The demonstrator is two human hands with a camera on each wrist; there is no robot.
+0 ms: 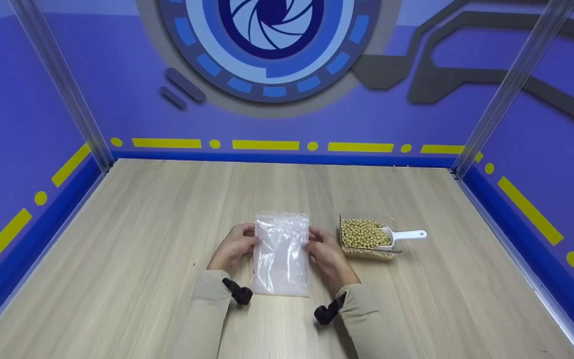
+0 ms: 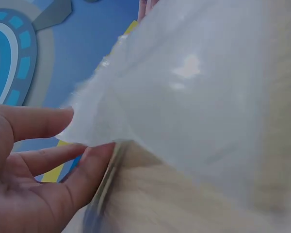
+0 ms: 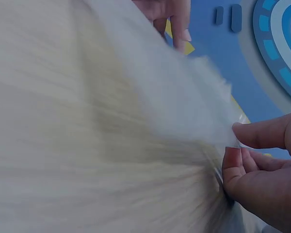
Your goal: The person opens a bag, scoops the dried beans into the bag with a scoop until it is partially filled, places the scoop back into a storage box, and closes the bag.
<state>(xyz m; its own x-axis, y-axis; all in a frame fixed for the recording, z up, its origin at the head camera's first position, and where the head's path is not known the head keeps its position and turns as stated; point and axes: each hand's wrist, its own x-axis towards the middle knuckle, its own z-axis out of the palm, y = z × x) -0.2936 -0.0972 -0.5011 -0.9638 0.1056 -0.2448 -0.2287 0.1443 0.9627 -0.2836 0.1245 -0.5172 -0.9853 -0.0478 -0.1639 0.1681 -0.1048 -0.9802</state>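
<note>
A flat, clear plastic zip bag (image 1: pixel 282 259) is held up over the table between both hands, its zip end toward the back wall. My left hand (image 1: pixel 236 245) pinches its left edge, thumb above and fingers below, as the left wrist view shows. On the opposite edge, my right hand (image 1: pixel 328 252) pinches the plastic between thumb and fingers (image 3: pixel 233 162). The bag (image 2: pixel 184 97) looks flat, with glare and creases on its surface. Just beyond the right hand stands a clear box (image 1: pixel 374 256) of round yellowish beans (image 1: pixel 363 232).
A white scoop (image 1: pixel 409 234) lies in the beans, its handle sticking out over the box's right side. Wood-grain table (image 1: pixel 142 239) surrounds everything. Blue-purple panels (image 1: pixel 92 99) with metal corner posts (image 1: pixel 511 85) enclose the back and sides.
</note>
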